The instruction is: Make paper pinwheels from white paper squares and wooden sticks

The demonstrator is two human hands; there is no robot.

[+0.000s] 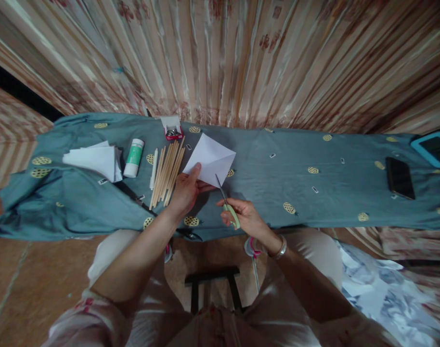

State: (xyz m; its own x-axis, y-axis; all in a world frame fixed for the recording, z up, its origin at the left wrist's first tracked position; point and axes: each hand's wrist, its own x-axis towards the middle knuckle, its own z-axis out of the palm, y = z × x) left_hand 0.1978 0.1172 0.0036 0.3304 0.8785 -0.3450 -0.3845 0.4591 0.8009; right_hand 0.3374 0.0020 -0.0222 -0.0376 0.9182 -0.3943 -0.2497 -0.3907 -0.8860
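A square of white paper (213, 155) with crease lines is pinched at its near left edge by my left hand (187, 190), thumb on top and fingers beneath. My right hand (243, 212) grips scissors (231, 214) with light green handles. Their blades reach the paper's near corner, pointing up and to the left. Just left of the paper lies a bundle of thin wooden sticks (167, 168), with a white stick like a candle or pen (154, 166) beside it. Behind them stands an open small box (172, 129) of metal pieces.
On the patterned blue-green cloth (263, 178) at left are a glue stick (134, 158) and a stack of white paper (95, 159). At far right lie a black phone (399, 178) and a blue-framed device (433, 148). A striped curtain (220, 62) hangs behind.
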